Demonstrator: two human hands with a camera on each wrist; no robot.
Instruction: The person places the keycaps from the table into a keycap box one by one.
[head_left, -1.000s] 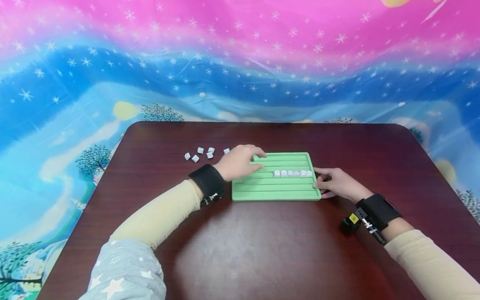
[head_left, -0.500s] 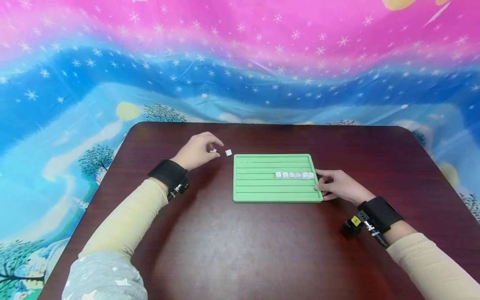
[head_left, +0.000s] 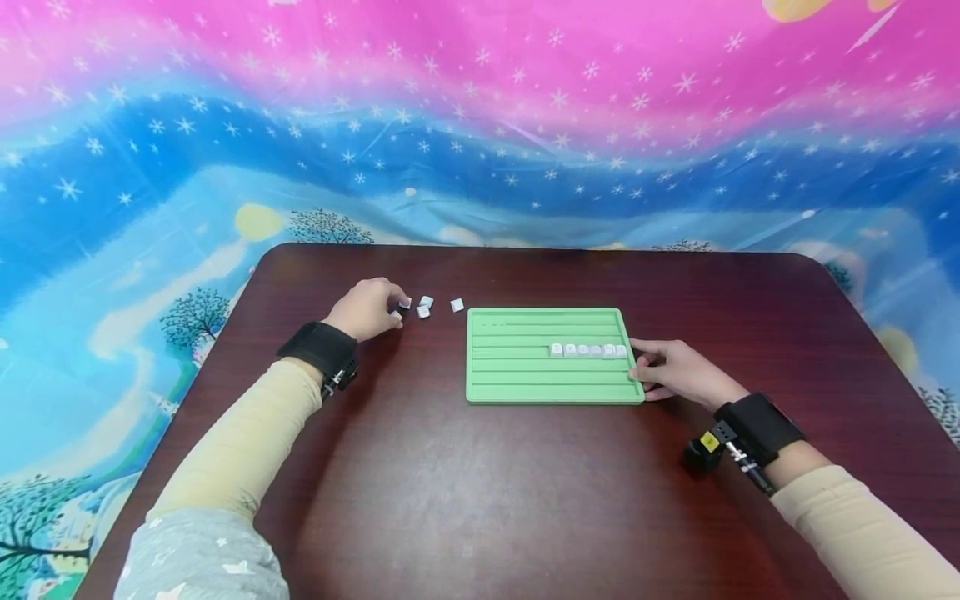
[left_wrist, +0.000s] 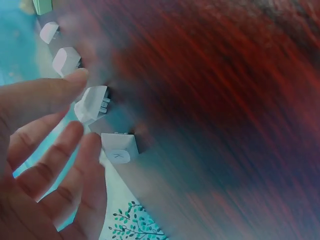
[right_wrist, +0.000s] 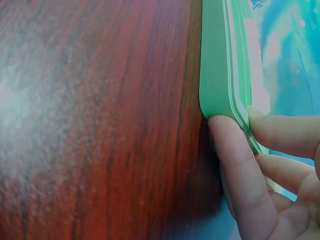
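Observation:
My left hand is at the loose white keycaps left of the tray, thumb and fingertips spread around the nearest ones. In the left wrist view a keycap on its side, stem showing, appears between thumb and fingers, which stand apart. A keycap marked K lies by the fingertips. My right hand holds the light green ridged tray at its right edge. In the right wrist view the thumb presses the tray's corner, with the other fingers along the adjoining side. A row of white keycaps sits in one groove, toward the right.
More loose keycaps lie between the left hand and the tray, one of them close to its upper left corner. The dark wooden table ends at a patterned cloth backdrop.
The left hand has moved left from over the tray to the loose keycaps, past the nearer ones to those farther left. The right hand stays at the tray's edge; the keycap row is unchanged.

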